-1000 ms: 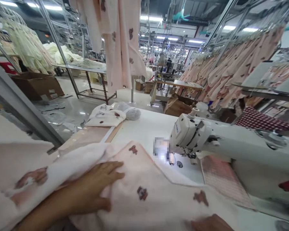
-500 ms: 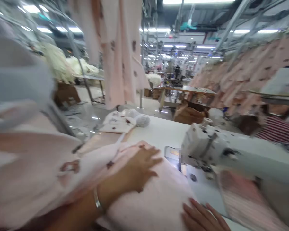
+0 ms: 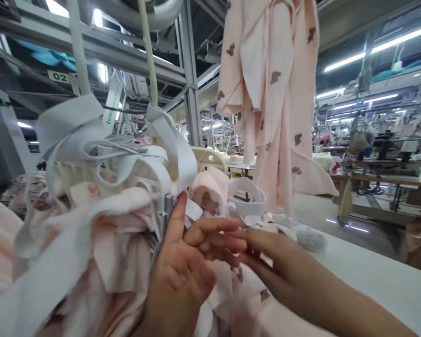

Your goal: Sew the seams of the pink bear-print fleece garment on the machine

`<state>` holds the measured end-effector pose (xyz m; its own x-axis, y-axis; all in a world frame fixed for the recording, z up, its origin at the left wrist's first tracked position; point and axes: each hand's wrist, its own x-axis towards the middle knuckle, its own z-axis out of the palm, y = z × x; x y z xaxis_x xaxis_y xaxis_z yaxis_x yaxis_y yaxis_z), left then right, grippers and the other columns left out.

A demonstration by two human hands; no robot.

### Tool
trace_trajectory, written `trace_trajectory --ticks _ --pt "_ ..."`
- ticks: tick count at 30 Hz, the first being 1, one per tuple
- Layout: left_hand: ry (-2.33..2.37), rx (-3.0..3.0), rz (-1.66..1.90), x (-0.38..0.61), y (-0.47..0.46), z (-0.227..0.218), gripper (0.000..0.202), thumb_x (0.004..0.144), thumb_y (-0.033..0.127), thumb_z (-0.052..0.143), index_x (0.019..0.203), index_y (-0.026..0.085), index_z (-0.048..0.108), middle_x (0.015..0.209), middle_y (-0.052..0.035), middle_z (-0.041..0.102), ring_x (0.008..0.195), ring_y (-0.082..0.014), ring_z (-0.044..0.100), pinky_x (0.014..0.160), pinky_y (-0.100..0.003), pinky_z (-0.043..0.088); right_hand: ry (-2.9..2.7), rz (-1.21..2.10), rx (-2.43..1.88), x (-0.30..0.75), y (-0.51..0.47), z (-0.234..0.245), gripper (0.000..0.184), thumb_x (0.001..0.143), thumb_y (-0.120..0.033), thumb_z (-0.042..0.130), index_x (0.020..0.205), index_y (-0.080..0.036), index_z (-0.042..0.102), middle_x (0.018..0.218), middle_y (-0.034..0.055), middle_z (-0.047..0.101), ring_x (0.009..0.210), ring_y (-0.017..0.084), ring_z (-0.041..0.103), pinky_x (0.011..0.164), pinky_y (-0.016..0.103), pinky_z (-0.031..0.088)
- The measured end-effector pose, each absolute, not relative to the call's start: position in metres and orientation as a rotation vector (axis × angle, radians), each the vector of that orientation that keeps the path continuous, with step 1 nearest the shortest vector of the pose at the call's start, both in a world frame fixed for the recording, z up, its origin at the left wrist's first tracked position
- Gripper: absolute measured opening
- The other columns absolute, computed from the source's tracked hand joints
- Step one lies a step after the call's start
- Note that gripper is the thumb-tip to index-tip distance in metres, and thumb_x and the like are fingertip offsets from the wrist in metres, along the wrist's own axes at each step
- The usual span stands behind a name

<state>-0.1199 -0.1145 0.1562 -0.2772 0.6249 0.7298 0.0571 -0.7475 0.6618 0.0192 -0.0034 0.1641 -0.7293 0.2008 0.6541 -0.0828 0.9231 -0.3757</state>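
My left hand (image 3: 185, 262) is raised, palm towards me, with its index finger stretched up against a hanging white elastic band (image 3: 185, 164). Its other fingers are bent and reach across to my right hand (image 3: 277, 257). The right fingertips are pinched together where the two hands meet; whatever lies between them is hidden. Just behind the hands are a loop of white band (image 3: 249, 199) and pink bear-print fabric (image 3: 210, 192). More of that print fabric (image 3: 263, 295) lies beneath them.
At left a cream plastic basket (image 3: 199, 159) is heaped with pink fabric (image 3: 115, 267) and trailing white bands. Pink printed pieces (image 3: 277, 93) hang overhead. A white tabletop (image 3: 379, 281) extends right, bearing a grey plastic-wrapped bundle (image 3: 310, 236). A metal post (image 3: 192, 93) stands behind the basket.
The view has turned left, taking the sewing machine out of sight. Both hands have left the pink fabric on the table and come together beside the basket.
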Motion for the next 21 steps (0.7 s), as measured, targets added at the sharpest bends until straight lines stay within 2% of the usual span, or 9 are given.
trace_trajectory --ticks 3,5,6,8,10,13,15,17,21 --pt "0.920 1.627 2.268 -0.123 -0.113 0.156 0.059 0.081 0.040 0.062 0.133 0.031 0.035 0.107 -0.0056 0.060 0.078 -0.0142 0.062 0.061 -0.023 0.055 -2.057 0.981 -0.159 0.006 0.005 0.192 0.048 0.085 -0.027 0.047 0.131 -0.022 0.036 0.071 -0.0022 0.066 0.053 0.011 0.061 0.045 0.022 0.051" --pt "0.959 1.721 2.430 -0.122 -0.107 0.156 0.057 0.083 0.040 0.059 0.134 0.029 0.034 0.121 -0.0076 0.053 0.092 -0.0162 0.061 0.071 -0.025 0.056 -1.817 1.229 -0.207 0.004 0.008 0.202 0.063 0.082 -0.030 0.052 0.136 -0.019 0.021 0.082 0.0020 0.067 0.067 0.016 0.066 0.046 0.023 0.053" --pt "0.997 1.803 2.498 -0.122 -0.103 0.156 0.061 0.084 0.041 0.057 0.137 0.029 0.028 0.132 -0.0088 0.044 0.107 -0.0195 0.055 0.081 -0.029 0.054 -1.708 1.268 -0.215 0.003 0.007 0.205 0.064 0.080 -0.030 0.055 0.135 -0.019 0.022 0.089 0.0038 0.066 0.075 0.018 0.067 0.050 0.025 0.056" --pt "1.203 2.047 2.552 -0.126 -0.095 0.160 0.070 0.086 0.039 0.055 0.141 0.029 0.013 0.148 -0.0087 0.020 0.132 -0.0254 0.030 0.098 -0.040 0.043 -1.566 1.185 -0.171 0.003 0.000 0.208 0.048 0.078 -0.025 0.057 0.122 -0.021 0.037 0.092 0.0024 0.062 0.086 0.021 0.066 0.059 0.030 0.058" --pt "1.633 2.332 2.412 -0.135 -0.089 0.164 0.068 0.086 0.031 0.055 0.140 0.029 0.015 0.151 -0.0076 0.007 0.137 -0.0284 0.011 0.106 -0.049 0.030 -1.547 1.003 -0.093 0.002 -0.013 0.207 0.028 0.080 -0.018 0.055 0.106 -0.023 0.045 0.087 -0.0008 0.059 0.086 0.018 0.065 0.064 0.029 0.058" --pt "2.140 2.512 2.174 -0.159 -0.086 0.172 0.032 0.085 0.022 0.056 0.116 0.022 0.048 0.146 -0.0090 0.024 0.134 -0.0288 0.023 0.106 -0.048 0.027 -1.766 0.652 0.058 -0.006 -0.028 0.206 0.025 0.083 -0.006 0.048 0.100 -0.024 0.049 0.090 -0.0007 0.059 0.088 0.013 0.062 0.074 0.025 0.055" --pt "2.158 2.475 2.225 -0.174 -0.089 0.176 0.014 0.085 0.020 0.055 0.099 0.019 0.054 0.131 -0.0084 0.044 0.122 -0.0236 0.041 0.102 -0.039 0.034 -1.959 0.363 0.221 -0.017 -0.029 0.207 0.030 0.083 -0.002 0.045 0.103 -0.023 0.050 0.098 0.0016 0.059 0.093 0.012 0.059 0.080 0.026 0.052" --pt "2.034 2.405 2.310 -0.185 -0.092 0.181 0.008 0.086 0.018 0.053 0.094 0.019 0.055 0.113 -0.0045 0.056 0.109 -0.0180 0.051 0.095 -0.031 0.040 -2.088 0.080 0.344 -0.029 -0.022 0.210 0.030 0.085 -0.002 0.042 0.107 -0.020 0.051 0.108 0.0048 0.058 0.101 0.014 0.054 0.086 0.029 0.049" --pt "1.707 2.289 2.371 -0.192 -0.089 0.188 0.018 0.091 0.015 0.040 0.085 0.020 0.055 0.094 0.0005 0.061 0.091 -0.0125 0.057 0.084 -0.023 0.044 -2.199 -0.281 0.340 -0.036 -0.004 0.216 0.028 0.089 -0.008 0.040 0.112 -0.018 0.053 0.121 0.0081 0.054 0.113 0.019 0.049 0.096 0.036 0.043"
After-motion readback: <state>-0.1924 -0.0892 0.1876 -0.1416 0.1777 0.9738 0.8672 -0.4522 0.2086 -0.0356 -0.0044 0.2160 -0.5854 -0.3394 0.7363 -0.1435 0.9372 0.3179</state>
